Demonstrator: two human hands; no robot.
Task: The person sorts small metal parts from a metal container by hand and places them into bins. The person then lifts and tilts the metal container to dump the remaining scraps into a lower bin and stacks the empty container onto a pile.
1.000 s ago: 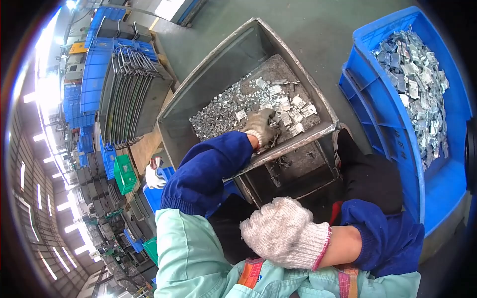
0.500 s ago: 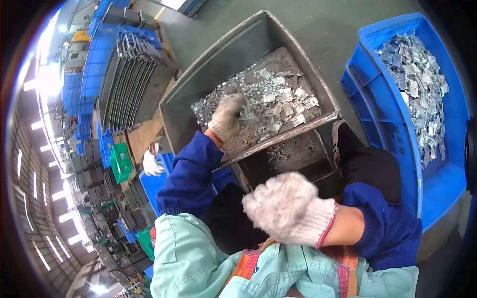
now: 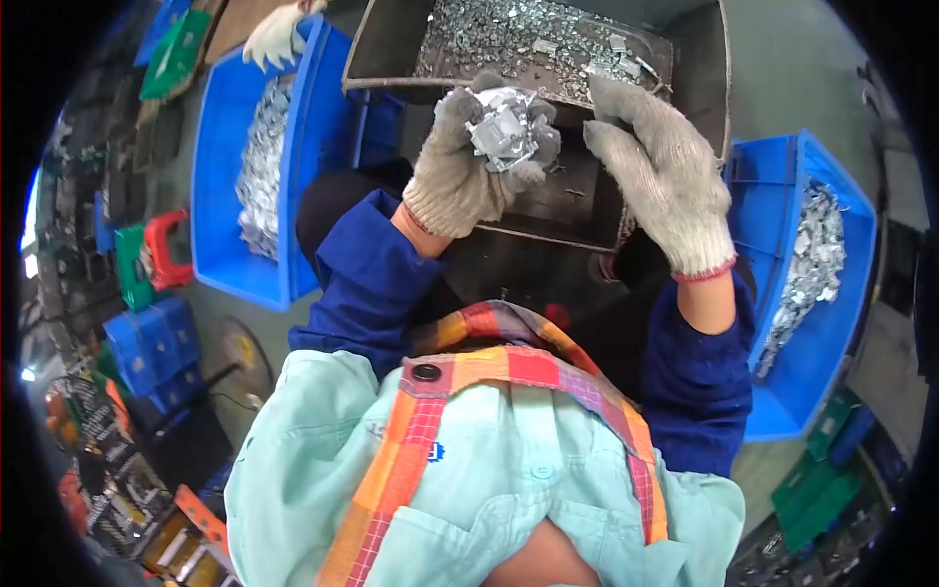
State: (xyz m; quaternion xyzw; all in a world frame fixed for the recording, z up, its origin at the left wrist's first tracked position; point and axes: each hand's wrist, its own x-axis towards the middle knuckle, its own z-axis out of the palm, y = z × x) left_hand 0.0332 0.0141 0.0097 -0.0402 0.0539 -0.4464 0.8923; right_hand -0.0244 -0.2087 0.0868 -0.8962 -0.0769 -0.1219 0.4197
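My left hand [image 3: 460, 161], in a greyish knitted glove, is cupped around a clump of small silvery metal pieces [image 3: 507, 129], held at the near edge of the grey metal bin [image 3: 377, 44]. My right hand [image 3: 667, 171], gloved too, hovers to the right of the clump. Its thumb and fingers are apart, and nothing shows between them. Beyond both hands, the bin's floor carries many loose metal bits [image 3: 528, 39], with a few larger flat pieces at the right. Under the hands is a lower dark metal tray [image 3: 558, 210] with some scraps in it.
A blue bin [image 3: 293, 196] with metal pieces stands at the left; a white glove [image 3: 276, 37] lies by its far rim. Another blue bin [image 3: 782, 416], also holding metal pieces, is at the right. A red object [image 3: 168, 249] and green crate [image 3: 132, 264] stand farther left.
The view has swung down and left. My left hand has come up out of the grey bin with a clump of metal pieces. My right hand has moved forward and its closed fingers have parted.
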